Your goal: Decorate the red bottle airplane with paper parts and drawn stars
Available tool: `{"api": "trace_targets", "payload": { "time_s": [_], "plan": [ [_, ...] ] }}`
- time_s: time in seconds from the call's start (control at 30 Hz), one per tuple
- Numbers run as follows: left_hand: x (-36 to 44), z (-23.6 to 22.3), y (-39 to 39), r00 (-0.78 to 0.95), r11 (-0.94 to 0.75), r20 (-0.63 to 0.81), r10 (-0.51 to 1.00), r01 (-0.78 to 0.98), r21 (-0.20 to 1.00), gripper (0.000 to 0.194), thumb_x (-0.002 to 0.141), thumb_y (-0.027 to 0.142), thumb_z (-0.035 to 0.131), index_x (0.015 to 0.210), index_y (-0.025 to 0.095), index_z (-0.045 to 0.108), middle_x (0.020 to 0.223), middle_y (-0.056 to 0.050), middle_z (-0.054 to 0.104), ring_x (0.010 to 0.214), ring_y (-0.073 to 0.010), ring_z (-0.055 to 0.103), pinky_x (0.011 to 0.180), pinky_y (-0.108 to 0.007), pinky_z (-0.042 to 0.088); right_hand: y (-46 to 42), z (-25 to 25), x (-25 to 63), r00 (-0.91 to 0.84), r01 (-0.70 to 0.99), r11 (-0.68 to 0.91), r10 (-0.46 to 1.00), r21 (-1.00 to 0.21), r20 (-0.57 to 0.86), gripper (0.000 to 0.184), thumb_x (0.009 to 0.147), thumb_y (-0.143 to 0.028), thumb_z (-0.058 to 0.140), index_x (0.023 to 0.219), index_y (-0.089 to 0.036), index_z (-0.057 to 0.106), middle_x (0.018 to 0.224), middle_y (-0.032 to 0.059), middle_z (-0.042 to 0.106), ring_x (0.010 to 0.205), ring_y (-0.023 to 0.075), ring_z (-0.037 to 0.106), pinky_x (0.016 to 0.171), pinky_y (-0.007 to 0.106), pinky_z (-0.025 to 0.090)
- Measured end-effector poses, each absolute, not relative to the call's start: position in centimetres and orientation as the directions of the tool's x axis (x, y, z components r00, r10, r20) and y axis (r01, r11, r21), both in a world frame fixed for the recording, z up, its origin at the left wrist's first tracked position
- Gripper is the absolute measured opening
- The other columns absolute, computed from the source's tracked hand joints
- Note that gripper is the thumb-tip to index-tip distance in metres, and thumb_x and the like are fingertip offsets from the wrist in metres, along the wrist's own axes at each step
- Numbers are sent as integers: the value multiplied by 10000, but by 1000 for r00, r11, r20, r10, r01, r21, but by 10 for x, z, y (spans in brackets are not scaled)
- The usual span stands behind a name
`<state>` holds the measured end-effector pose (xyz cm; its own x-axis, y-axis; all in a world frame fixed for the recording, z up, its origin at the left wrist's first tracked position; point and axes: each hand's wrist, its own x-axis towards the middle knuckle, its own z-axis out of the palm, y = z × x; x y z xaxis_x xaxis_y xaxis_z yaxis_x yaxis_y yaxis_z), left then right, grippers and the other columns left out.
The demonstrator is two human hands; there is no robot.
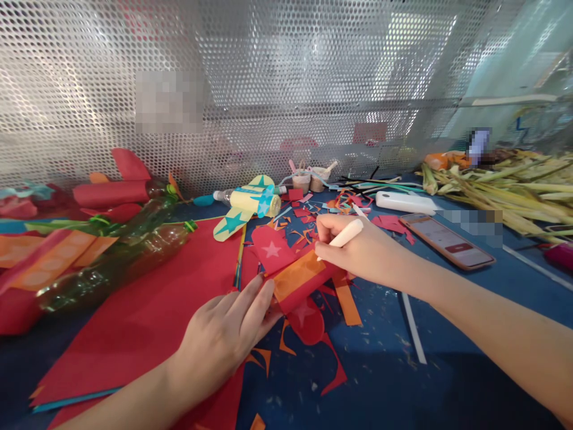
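Observation:
My left hand (224,334) lies flat with fingers stretched out, pressing the near end of a red paper-wrapped roll (299,280) that carries an orange strip and pale stars. My right hand (353,245) is closed on a white pen-like tool (347,233) and rests on the far end of the same roll. The roll lies on the blue table (380,370), beside a large red paper sheet (143,322).
Green plastic bottles (116,257) and a red paper plane model (116,191) lie at the left. A yellow bottle plane (248,206) sits behind. Paper scraps (340,203), two small cups (311,178), a phone (447,240), a white case (405,202) and palm leaves (505,188) fill the right. Perforated metal screen behind.

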<state>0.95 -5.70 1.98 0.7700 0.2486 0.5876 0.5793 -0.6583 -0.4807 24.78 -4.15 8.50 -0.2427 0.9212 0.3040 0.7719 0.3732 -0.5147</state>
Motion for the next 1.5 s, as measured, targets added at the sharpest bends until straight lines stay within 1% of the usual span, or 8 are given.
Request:
{"api": "trace_targets", "payload": {
  "time_s": [0.33, 0.53, 0.63, 0.7, 0.8, 0.97, 1.27, 1.5],
  "plan": [
    [10, 20, -57, 770, -650, 590, 243, 580, -490, 263, 959, 270, 452, 1080, 68, 570, 910, -133, 740, 589, -203, 676, 492, -311, 500, -40, 81, 244, -253, 705, 407, 909, -580, 330, 246, 739, -115, 555, 615, -212, 366, 514, -81, 409, 475, 82, 353, 492, 224, 267],
    [9, 19, -57, 765, -665, 597, 239, 577, -474, 259, 949, 277, 473, 1069, 64, 560, 921, -144, 737, 561, -203, 662, 482, -319, 496, -41, 74, 242, -259, 456, 510, 860, -729, 440, 227, 808, -200, 570, 658, -208, 400, 555, -82, 434, 483, 72, 359, 456, 210, 261],
    [9, 19, -57, 763, -665, 594, 255, 584, -465, 223, 944, 275, 486, 1046, 91, 560, 925, -125, 740, 515, -185, 638, 467, -316, 486, -44, 68, 238, -333, 327, 504, 853, -799, 402, 178, 833, -230, 585, 727, -198, 445, 600, -80, 461, 499, 66, 387, 449, 197, 281],
    [10, 19, -58, 762, -664, 594, 259, 587, -463, 212, 941, 275, 492, 1042, 100, 557, 929, -118, 741, 520, -185, 641, 470, -315, 487, -46, 63, 235, -373, 291, 496, 846, -818, 380, 152, 840, -236, 593, 766, -195, 467, 632, -75, 475, 513, 64, 406, 456, 191, 301],
    [10, 19, -58, 759, -664, 599, 257, 588, -461, 216, 936, 272, 504, 1055, 98, 551, 928, -119, 742, 533, -186, 651, 474, -310, 494, -47, 57, 231, -399, 282, 496, 839, -821, 370, 150, 844, -244, 601, 776, -193, 477, 664, -65, 493, 540, 66, 430, 477, 192, 328],
    [10, 20, -58, 759, -661, 598, 258, 590, -464, 224, 928, 275, 523, 1075, 107, 540, 924, -114, 747, 546, -186, 668, 477, -300, 507, -47, 52, 229, -436, 261, 474, 835, -841, 336, 212, 857, -303, 604, 742, -197, 461, 622, -76, 451, 507, 64, 378, 451, 198, 284],
    [10, 19, -58, 757, -663, 606, 243, 586, -466, 229, 928, 267, 524, 1076, 94, 534, 928, -125, 747, 614, -208, 699, 493, -306, 523, -49, 49, 226, -442, 236, 489, 824, -840, 355, 247, 852, -286, 603, 704, -203, 423, 598, -89, 410, 493, 64, 321, 476, 200, 292],
    [9, 19, -58, 752, -661, 612, 244, 591, -463, 217, 926, 266, 528, 1074, 107, 520, 924, -121, 748, 609, -203, 699, 497, -301, 525, -50, 50, 223, -429, 251, 476, 835, -843, 344, 222, 848, -251, 588, 701, -201, 430, 597, -88, 412, 492, 65, 333, 477, 207, 291]
  ]
}}
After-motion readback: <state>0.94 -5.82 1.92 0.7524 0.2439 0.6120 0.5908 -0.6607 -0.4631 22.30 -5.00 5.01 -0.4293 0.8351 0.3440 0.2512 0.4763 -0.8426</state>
